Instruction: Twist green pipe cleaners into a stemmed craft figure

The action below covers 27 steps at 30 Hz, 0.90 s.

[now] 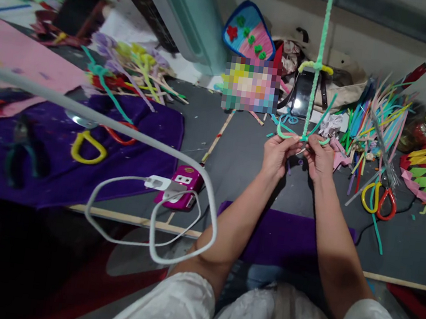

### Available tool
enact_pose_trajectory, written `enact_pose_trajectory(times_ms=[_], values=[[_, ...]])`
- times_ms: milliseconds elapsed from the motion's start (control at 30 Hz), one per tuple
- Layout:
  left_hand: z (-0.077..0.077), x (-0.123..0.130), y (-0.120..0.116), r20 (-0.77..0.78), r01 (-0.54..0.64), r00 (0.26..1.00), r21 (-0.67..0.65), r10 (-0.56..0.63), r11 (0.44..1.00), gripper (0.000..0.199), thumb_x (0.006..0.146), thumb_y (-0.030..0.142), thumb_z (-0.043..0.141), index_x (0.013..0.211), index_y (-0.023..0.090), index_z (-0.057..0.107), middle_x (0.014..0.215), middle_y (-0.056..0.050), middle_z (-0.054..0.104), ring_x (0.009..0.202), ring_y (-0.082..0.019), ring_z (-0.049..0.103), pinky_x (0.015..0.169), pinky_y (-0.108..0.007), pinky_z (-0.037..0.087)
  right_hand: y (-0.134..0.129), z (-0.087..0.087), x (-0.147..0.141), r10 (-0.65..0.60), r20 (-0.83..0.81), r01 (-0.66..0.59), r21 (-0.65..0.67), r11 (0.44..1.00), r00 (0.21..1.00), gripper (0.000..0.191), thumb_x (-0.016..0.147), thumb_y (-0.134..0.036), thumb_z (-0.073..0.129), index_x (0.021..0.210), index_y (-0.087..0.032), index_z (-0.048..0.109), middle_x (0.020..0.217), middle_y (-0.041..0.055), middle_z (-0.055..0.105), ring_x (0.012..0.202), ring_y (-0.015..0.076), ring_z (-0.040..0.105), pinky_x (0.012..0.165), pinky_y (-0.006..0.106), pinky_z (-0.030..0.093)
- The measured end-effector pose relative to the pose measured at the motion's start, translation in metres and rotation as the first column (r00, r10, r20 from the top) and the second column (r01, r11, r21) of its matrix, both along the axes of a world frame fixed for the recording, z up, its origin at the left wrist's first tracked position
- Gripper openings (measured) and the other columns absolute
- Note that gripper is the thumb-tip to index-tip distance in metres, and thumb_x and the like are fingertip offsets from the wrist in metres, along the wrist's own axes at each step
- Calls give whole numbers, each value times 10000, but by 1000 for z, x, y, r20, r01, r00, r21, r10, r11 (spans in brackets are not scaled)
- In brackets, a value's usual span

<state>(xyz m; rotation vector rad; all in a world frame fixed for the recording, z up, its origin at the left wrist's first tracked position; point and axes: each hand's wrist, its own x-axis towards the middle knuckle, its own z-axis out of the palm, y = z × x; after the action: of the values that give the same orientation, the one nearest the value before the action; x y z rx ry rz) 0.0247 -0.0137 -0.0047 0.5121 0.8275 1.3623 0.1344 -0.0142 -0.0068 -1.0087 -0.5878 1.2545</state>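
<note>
A long green twisted pipe-cleaner stem (324,30) stands upright before me, with a short yellow pipe cleaner (307,65) fixed across it partway up. At its lower end, light-green curved pieces spread to both sides. My left hand (277,153) pinches the base of this stem from the left, thumb and fingers together. Close beside it, my right hand (320,157) pinches the same joint from the right. A teal pipe-cleaner end (325,113) sticks up above my right hand. The exact spot between the fingertips is partly hidden.
Bundled pipe cleaners (378,121) and scissors (378,199) lie to the right. A magenta power strip (182,187) with a white looped cable (213,201) sits left of my arms. Farther left, pliers (22,147) rest on purple cloth (136,175). A dark phone (303,94) leans behind the stem.
</note>
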Motion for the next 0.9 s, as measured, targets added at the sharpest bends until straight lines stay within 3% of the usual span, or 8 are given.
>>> enact_pose_trajectory(times_ms=[233, 533, 733, 900], values=[[-6, 2, 3, -14, -17, 1000, 12, 17, 1000, 240, 583, 167, 838, 778, 142, 700, 712, -22, 720, 627, -124, 681, 659, -257, 566, 3, -4, 1, -32, 12, 32, 14, 999, 999, 245, 647, -290, 833, 781, -192, 653, 554, -98, 542, 472, 34, 458, 426, 155, 399], [-10, -2, 8, -26, -7, 1000, 47, 8, 999, 285, 593, 145, 822, 831, 166, 666, 774, -24, 741, 671, -136, 699, 637, -247, 560, 1, -4, -3, 42, -219, -48, -22, 999, 975, 280, 584, -223, 852, 762, -187, 640, 573, -97, 578, 482, 35, 468, 426, 150, 415], [-13, -3, 10, -4, -14, 1000, -2, 14, 1000, 276, 593, 129, 806, 827, 165, 664, 759, -4, 733, 671, -123, 695, 635, -225, 547, 2, -7, -8, 48, -238, -56, -31, 998, 970, 328, 598, -246, 871, 788, -196, 608, 548, -101, 558, 481, 40, 486, 448, 144, 431], [-13, -5, 13, 16, 49, 999, -128, -47, 991, 244, 612, 125, 786, 827, 145, 673, 686, -1, 705, 624, -106, 674, 641, -214, 535, 2, -7, -11, 26, -243, -42, -62, 997, 970, 328, 591, -243, 866, 782, -202, 603, 517, -108, 540, 470, 39, 482, 457, 142, 440]])
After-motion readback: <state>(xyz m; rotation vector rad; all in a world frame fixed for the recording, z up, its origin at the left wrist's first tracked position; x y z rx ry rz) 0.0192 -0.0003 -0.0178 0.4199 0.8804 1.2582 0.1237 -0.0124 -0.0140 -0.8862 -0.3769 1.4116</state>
